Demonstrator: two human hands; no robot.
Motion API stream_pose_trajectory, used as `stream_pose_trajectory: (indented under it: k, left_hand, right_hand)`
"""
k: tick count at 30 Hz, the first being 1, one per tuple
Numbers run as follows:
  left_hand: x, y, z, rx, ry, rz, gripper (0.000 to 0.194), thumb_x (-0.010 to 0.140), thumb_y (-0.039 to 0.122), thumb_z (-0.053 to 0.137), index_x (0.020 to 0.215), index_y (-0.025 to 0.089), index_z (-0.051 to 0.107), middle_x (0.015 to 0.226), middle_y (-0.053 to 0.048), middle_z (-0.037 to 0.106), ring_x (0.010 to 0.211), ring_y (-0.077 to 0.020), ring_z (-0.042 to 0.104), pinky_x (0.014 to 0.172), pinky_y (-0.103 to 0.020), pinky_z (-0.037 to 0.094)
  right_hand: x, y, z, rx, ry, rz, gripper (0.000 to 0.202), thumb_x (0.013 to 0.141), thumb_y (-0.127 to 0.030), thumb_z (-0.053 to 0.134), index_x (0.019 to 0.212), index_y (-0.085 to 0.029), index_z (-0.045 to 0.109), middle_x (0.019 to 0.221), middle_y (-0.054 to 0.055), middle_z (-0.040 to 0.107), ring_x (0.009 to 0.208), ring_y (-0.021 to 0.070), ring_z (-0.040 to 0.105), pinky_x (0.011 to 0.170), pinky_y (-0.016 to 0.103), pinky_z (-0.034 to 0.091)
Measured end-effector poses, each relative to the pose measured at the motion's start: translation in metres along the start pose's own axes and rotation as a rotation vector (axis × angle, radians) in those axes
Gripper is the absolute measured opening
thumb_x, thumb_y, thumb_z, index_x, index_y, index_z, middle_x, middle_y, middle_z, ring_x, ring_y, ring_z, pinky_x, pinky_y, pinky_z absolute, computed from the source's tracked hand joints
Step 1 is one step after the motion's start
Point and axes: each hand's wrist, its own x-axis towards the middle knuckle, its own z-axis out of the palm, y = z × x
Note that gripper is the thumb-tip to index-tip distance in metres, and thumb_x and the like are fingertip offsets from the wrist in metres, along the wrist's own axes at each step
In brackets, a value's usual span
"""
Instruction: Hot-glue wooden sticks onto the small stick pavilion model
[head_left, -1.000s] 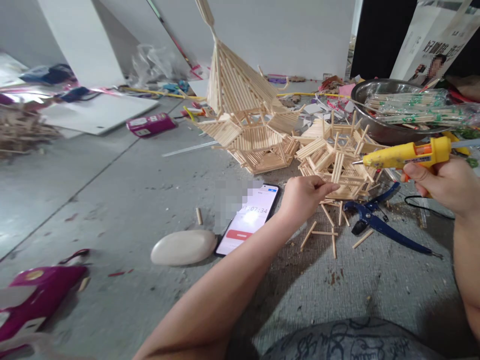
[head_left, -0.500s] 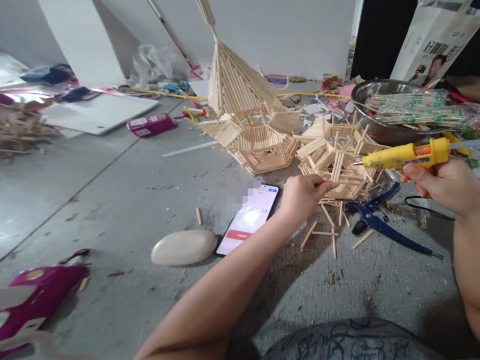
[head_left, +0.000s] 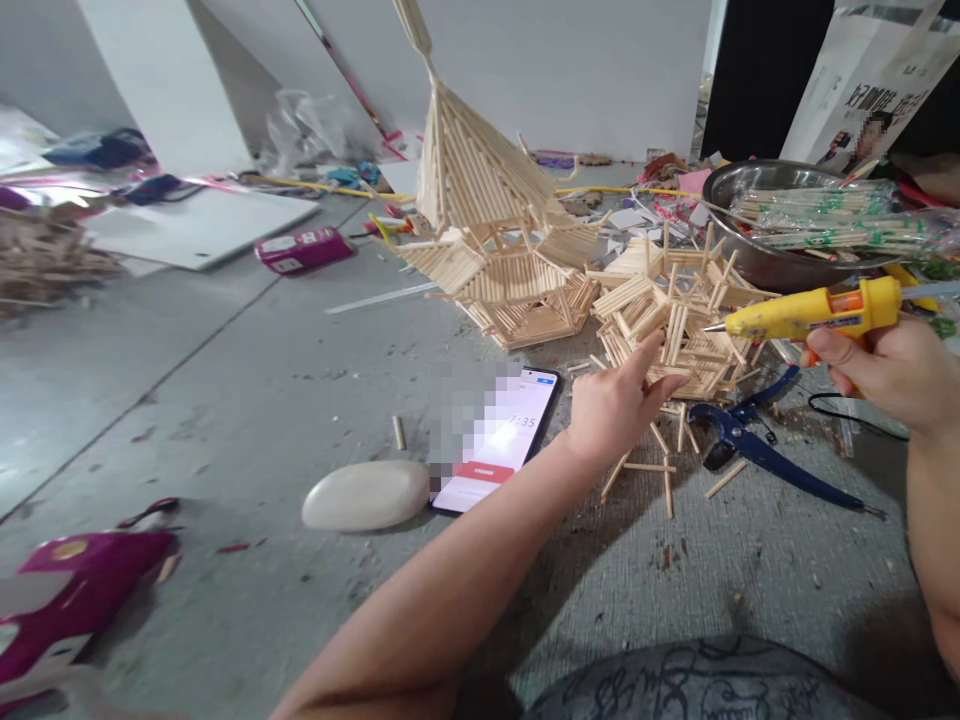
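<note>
In our right hand point(head_left: 904, 365) we hold the glue gun point(head_left: 795, 312), with the fingers closed around its handle; its nozzle is turned to the left, toward the small model point(head_left: 677, 325) of wooden sticks. This model stands on the floor point(head_left: 262, 400), just beyond our left hand point(head_left: 615, 400) and to the left of our right one. Our left hand is free, with its forefinger stretched toward the model and its thumb held apart; whether the fingertip touches the sticks, we cannot tell. The two hands are well apart from each other. Loose sticks point(head_left: 668, 490) lie near the left hand, on its right side and closer to us, and the blue cutter point(head_left: 787, 470) lies between the hands, lower than the gun. The big model point(head_left: 487, 180), with a pointed top, stands beyond our left hand, to its left. Also to the left of this hand we see the phone point(head_left: 517, 420), and next to it a white case point(head_left: 367, 495). Beyond our right hand is the metal bowl point(head_left: 727, 255), which holds wrapped packs point(head_left: 810, 205).
</note>
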Motion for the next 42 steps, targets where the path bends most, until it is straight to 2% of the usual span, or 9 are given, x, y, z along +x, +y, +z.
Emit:
stream_pose_trajectory:
  k: [5, 18, 21, 26, 30, 32, 35, 38, 42]
  left_hand:
    - [0.002, -0.001, 0.003, 0.012, -0.005, 0.003, 0.042, 0.079, 0.04, 0.055, 0.116, 0.021, 0.061, 0.055, -0.003, 0.063, 0.049, -0.0122, 0.05, 0.053, -0.025, 0.035]
    - [0.005, 0.0, 0.002, -0.003, 0.011, -0.01, 0.037, 0.081, 0.04, 0.052, 0.11, 0.022, 0.065, 0.056, -0.003, 0.063, 0.047, -0.0111, 0.047, 0.053, -0.026, 0.034]
    - [0.004, 0.0, 0.002, -0.026, 0.022, 0.002, 0.036, 0.08, 0.04, 0.054, 0.108, 0.02, 0.065, 0.057, -0.003, 0.063, 0.049, -0.0113, 0.048, 0.054, -0.026, 0.035]
    - [-0.002, -0.003, -0.003, -0.147, 0.164, 0.059, 0.028, 0.08, 0.039, 0.053, 0.094, 0.016, 0.06, 0.06, -0.001, 0.059, 0.047, -0.009, 0.044, 0.051, -0.024, 0.035]
    - [0.001, -0.012, -0.007, -0.272, 0.335, 0.006, 0.017, 0.083, 0.031, 0.044, 0.079, 0.018, 0.054, 0.056, 0.002, 0.053, 0.048, -0.0084, 0.044, 0.05, -0.022, 0.035]
    - [0.004, -0.018, -0.007, -0.297, 0.317, -0.05, 0.018, 0.083, 0.027, 0.042, 0.082, 0.017, 0.057, 0.057, 0.002, 0.054, 0.051, -0.0095, 0.049, 0.054, -0.022, 0.038]
    - [0.008, -0.025, -0.005, -0.312, 0.205, -0.138, 0.026, 0.079, 0.022, 0.042, 0.094, 0.016, 0.062, 0.056, 0.002, 0.056, 0.052, -0.0103, 0.051, 0.054, -0.022, 0.038]
    - [0.01, -0.028, -0.002, -0.301, 0.135, -0.187, 0.034, 0.075, 0.019, 0.042, 0.101, 0.015, 0.063, 0.053, 0.002, 0.056, 0.048, -0.0102, 0.048, 0.051, -0.022, 0.036]
    - [0.01, -0.027, -0.001, -0.275, 0.115, -0.192, 0.038, 0.073, 0.019, 0.042, 0.106, 0.015, 0.062, 0.056, 0.001, 0.06, 0.048, -0.0101, 0.049, 0.051, -0.022, 0.037]
  right_hand:
    - [-0.001, 0.003, 0.0, 0.01, 0.036, 0.058, 0.02, 0.076, -0.046, 0.058, 0.077, -0.026, 0.063, 0.06, -0.001, 0.061, 0.038, 0.0086, 0.045, 0.032, 0.024, 0.033]
    - [-0.002, -0.002, 0.001, 0.034, 0.012, 0.082, 0.031, 0.076, -0.049, 0.057, 0.069, -0.019, 0.062, 0.059, 0.001, 0.06, 0.039, 0.007, 0.045, 0.034, 0.022, 0.033]
    - [-0.002, -0.008, 0.003, 0.102, 0.019, 0.101, 0.029, 0.073, -0.048, 0.061, 0.072, -0.019, 0.062, 0.06, 0.001, 0.06, 0.038, 0.0063, 0.045, 0.033, 0.021, 0.032]
    - [0.0, -0.021, 0.014, 0.5, 0.016, 0.095, 0.029, 0.071, -0.048, 0.063, 0.077, -0.02, 0.063, 0.066, 0.002, 0.064, 0.04, 0.0093, 0.051, 0.037, 0.025, 0.04]
    - [0.003, -0.021, 0.026, 0.687, -0.003, 0.102, 0.035, 0.07, -0.054, 0.061, 0.072, -0.02, 0.066, 0.064, 0.003, 0.065, 0.051, 0.0145, 0.06, 0.052, 0.03, 0.051]
    - [0.004, -0.019, 0.032, 0.743, -0.053, 0.107, 0.035, 0.07, -0.054, 0.061, 0.074, -0.02, 0.068, 0.066, 0.002, 0.066, 0.06, 0.0156, 0.063, 0.062, 0.031, 0.053]
    - [0.004, -0.016, 0.041, 0.829, -0.127, 0.135, 0.033, 0.073, -0.053, 0.059, 0.078, -0.021, 0.068, 0.068, 0.0, 0.066, 0.066, 0.0153, 0.065, 0.069, 0.03, 0.054]
    - [0.004, -0.015, 0.046, 0.875, -0.108, 0.138, 0.03, 0.073, -0.05, 0.06, 0.081, -0.022, 0.068, 0.07, -0.001, 0.066, 0.067, 0.0146, 0.065, 0.071, 0.029, 0.054]
    - [0.003, -0.015, 0.048, 0.887, -0.118, 0.199, 0.035, 0.072, -0.053, 0.059, 0.074, -0.02, 0.067, 0.069, 0.002, 0.067, 0.067, 0.0153, 0.065, 0.067, 0.029, 0.054]
